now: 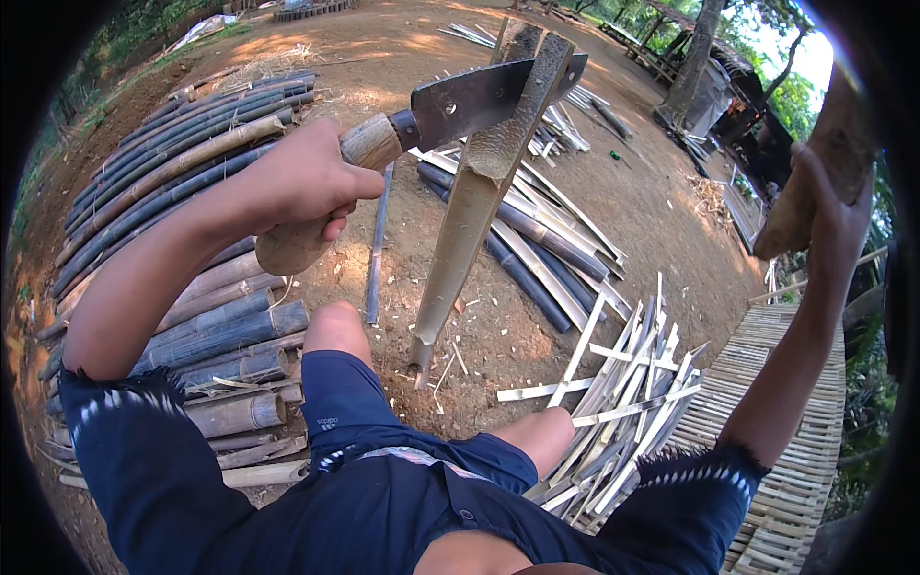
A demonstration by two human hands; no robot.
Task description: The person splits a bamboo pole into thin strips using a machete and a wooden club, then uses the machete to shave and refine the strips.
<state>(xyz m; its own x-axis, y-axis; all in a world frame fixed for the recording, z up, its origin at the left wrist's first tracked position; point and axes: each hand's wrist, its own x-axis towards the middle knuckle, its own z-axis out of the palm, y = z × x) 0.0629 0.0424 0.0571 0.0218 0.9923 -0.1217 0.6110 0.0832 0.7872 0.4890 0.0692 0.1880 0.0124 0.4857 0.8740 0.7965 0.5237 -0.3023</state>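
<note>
My left hand (pixel 311 177) is closed round the wooden handle of a broad-bladed machete (pixel 465 103). Its dark blade lies across the upper part of a split length of bamboo (pixel 465 225), set into it with the tip showing past the right edge. The bamboo stands nearly upright, leaning a little right, with its hollow inner face toward me and its foot on the ground between my knees. Raised high at the right, my right hand (pixel 836 216) grips a thick wooden club (pixel 815 177), well apart from the blade.
Dark bamboo poles (pixel 192 158) lie stacked on the left, with thicker bamboo pieces (pixel 225 335) nearer me. Pale split strips (pixel 623 407) are heaped by my right knee, beside a slatted bamboo platform (pixel 786 422). More split bamboo (pixel 546 235) lies on the dirt behind the upright piece.
</note>
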